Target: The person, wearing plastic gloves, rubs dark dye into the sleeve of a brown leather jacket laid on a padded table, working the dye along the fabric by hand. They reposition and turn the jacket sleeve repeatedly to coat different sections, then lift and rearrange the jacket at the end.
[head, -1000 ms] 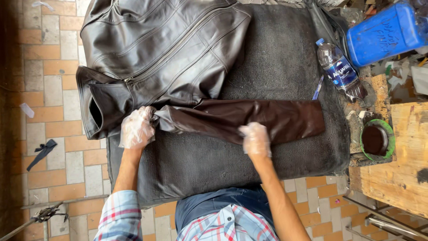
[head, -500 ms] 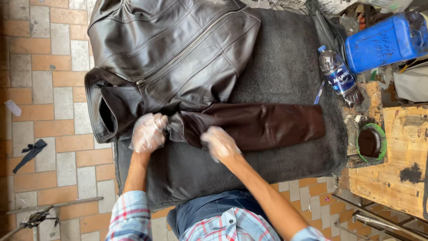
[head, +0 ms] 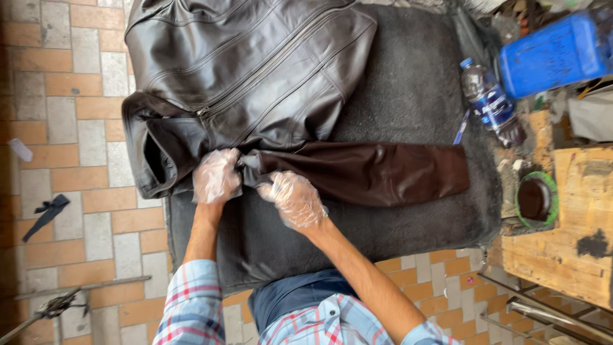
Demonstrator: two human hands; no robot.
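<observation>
Leather jacket [head: 255, 70], heavy, supple and slick, lies on the grey-padded desk [head: 408, 96] with its brown sleeve [head: 370, 172] pointing to three o'clock, where our gloved left hand [head: 217, 176] and right hand [head: 294, 198] pinch its shoulder end.

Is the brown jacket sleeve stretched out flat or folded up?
Stretched out flat: the sleeve lies straight across the grey mat, with the left hand and right hand at its shoulder end.

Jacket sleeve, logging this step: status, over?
Left hand gloved, pressing the jacket at the shoulder. Right hand gloved, fingers curled on the brown sleeve near its top. Sleeve flat on grey mat. Water bottle lies clear.
</observation>
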